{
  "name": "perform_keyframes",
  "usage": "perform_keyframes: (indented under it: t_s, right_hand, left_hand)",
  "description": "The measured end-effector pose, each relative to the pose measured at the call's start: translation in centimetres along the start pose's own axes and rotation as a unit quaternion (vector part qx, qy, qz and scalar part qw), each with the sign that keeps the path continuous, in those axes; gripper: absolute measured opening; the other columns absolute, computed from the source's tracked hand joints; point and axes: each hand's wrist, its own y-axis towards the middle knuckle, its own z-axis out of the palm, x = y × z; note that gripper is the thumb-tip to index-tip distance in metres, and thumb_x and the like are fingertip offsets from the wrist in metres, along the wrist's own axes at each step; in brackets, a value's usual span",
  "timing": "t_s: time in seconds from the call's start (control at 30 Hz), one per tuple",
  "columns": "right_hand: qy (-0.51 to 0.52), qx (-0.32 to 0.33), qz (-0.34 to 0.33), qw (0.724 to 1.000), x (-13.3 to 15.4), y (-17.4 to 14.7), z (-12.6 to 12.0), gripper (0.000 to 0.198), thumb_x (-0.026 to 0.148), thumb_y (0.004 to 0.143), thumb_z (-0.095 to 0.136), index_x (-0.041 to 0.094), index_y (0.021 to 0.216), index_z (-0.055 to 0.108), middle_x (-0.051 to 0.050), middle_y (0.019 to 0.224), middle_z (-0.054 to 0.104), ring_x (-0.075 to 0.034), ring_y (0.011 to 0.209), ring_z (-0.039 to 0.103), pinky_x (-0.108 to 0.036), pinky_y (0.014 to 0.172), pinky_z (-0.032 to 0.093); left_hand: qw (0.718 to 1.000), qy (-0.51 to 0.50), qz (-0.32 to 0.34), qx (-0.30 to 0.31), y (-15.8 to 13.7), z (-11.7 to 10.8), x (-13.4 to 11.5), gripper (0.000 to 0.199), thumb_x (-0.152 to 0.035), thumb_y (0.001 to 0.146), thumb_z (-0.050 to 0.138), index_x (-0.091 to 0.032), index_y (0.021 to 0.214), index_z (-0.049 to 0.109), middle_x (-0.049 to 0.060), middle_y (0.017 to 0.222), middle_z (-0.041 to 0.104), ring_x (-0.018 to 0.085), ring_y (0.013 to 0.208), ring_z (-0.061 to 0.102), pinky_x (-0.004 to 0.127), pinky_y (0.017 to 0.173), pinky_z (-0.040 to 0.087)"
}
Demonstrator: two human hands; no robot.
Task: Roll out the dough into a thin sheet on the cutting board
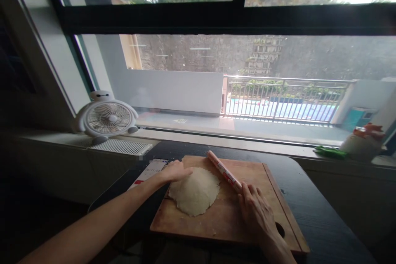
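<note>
A flattened sheet of pale dough [195, 194] with ragged edges lies on the left part of a wooden cutting board [229, 222], slightly raised in its middle. At its upper left edge is my left hand [177, 171], thumb over the top of the dough and the other fingers closed at the rim, partly hidden. A slim pinkish rolling pin [224, 170] with red printing rests slantwise on the board, right of the dough. Its near end is under the fingers of my right hand [255, 206], which is closed over it.
A phone [152, 170] showing a timer lies left of the board on the dark table [305, 189]. On the sill beneath the window stand a white fan [108, 117] at left, and a green cloth [331, 152] beside a pale container [361, 145] at right.
</note>
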Motion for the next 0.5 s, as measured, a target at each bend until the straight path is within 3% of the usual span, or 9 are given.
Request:
perform_keyframes:
  t_s: [0.1,0.27,0.5]
  right_hand:
    - [0.003,0.0,0.0,1.0,-0.1,-0.1,0.4,0.024,0.022,0.088,0.042,0.022,0.111,0.049,-0.003,0.094,0.057,-0.019,0.088,0.052,-0.029,0.072,0.039]
    - [0.008,0.002,0.003,1.0,-0.3,0.4,0.9,0.023,0.024,0.085,0.047,0.024,0.107,0.051,-0.002,0.093,0.057,-0.019,0.088,0.053,-0.028,0.07,0.041]
    - [0.045,0.013,-0.007,0.999,-0.4,0.5,-0.1,0.019,0.026,0.088,0.044,0.025,0.105,0.052,-0.001,0.09,0.057,-0.017,0.086,0.055,-0.026,0.068,0.044]
  left_hand:
    - [1.0,-0.009,0.01,0.008,0.1,0.5,-0.5,0.025,-0.04,0.072,0.049,-0.018,0.063,0.055,0.003,0.064,0.062,0.018,0.063,0.059,0.024,0.055,0.036]
    - [0.998,-0.029,0.03,-0.049,-0.6,2.1,-2.2,0.022,-0.034,0.085,0.034,-0.021,0.089,0.051,0.004,0.081,0.064,0.018,0.073,0.06,0.026,0.061,0.038]
    - [0.986,-0.002,0.152,-0.06,0.3,2.9,-5.0,0.023,-0.038,0.085,0.04,-0.022,0.083,0.055,0.004,0.075,0.063,0.019,0.074,0.06,0.029,0.069,0.042]
